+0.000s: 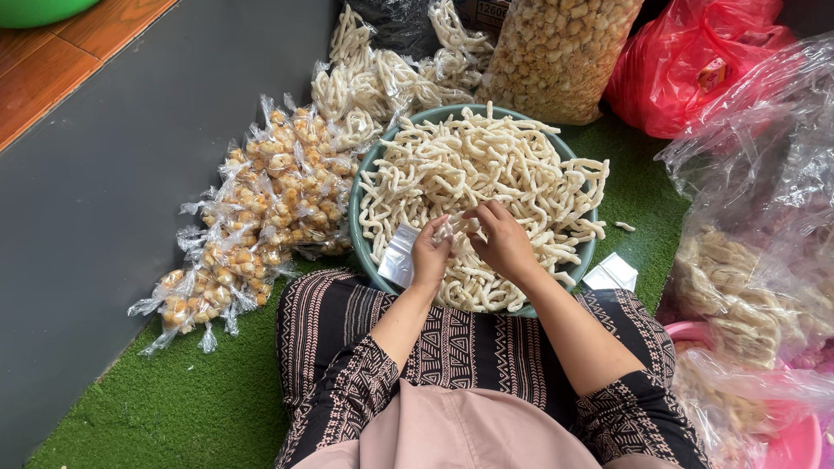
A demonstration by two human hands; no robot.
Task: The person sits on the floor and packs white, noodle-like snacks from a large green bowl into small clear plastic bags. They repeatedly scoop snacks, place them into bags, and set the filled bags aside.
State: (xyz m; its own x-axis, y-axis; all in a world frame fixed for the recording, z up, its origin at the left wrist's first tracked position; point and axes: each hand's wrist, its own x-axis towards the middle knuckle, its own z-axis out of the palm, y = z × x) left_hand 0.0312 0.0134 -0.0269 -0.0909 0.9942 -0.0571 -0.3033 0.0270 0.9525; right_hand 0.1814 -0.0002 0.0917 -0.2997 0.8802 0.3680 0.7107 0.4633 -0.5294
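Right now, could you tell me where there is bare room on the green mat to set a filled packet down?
Free: the mat in front of the small packets, beside the left knee, and a strip right of the basin, past the flat bags. Crowded: behind the basin, and the right edge under clear bags.

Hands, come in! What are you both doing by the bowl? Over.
Left hand pinching a small clear bag. Right hand at its mouth, fingers on pale cracker sticks. Both over the green bowl. Nothing in the way.
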